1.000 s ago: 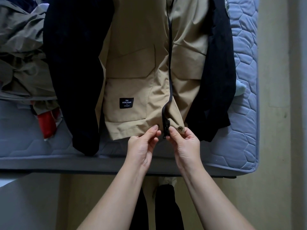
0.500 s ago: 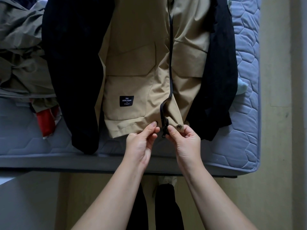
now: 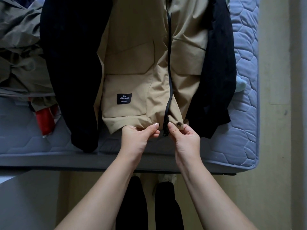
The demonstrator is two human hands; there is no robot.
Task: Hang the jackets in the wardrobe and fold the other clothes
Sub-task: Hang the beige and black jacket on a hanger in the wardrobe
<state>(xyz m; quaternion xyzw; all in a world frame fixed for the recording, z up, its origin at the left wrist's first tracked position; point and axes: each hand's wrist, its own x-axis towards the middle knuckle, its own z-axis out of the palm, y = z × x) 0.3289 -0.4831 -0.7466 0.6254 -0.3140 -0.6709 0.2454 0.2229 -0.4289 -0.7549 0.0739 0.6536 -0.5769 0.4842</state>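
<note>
On the mattress (image 3: 245, 100), both hands — left hand (image 3: 141, 138), right hand (image 3: 186, 138) — pinch the tan jacket (image 3: 137, 67) hem beside its zipper (image 3: 166, 127).

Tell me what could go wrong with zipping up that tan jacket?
The jacket fabric is bunched up beside the zipper, so it might get caught in the teeth. The left hand and right hand pinch the hem near the edge of the bed; a hard tug could drag the jacket off.
</note>
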